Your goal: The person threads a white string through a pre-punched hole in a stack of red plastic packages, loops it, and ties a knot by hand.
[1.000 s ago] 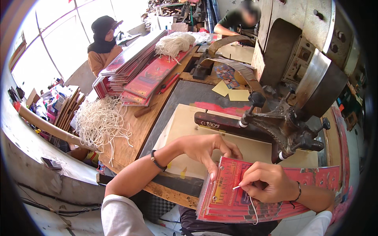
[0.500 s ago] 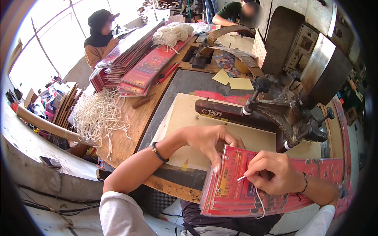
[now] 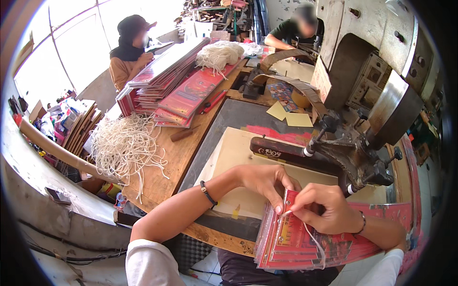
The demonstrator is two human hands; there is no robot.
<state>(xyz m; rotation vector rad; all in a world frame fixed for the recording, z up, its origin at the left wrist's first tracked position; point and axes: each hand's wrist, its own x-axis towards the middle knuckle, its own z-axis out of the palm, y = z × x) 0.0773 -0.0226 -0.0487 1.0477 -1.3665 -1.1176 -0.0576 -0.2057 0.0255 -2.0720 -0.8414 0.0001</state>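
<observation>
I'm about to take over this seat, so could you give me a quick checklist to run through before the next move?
1. Left hand pinching a red card at its end: ok.
2. Right hand holding the white cord: ok.
3. Cord passed through a hole in that card: cannot tell, fingers crowd the spot.
4. Pile of red cards below squared up: not ok, edges staggered.
5. Loose cord heap on the wooden table: ok.
</observation>
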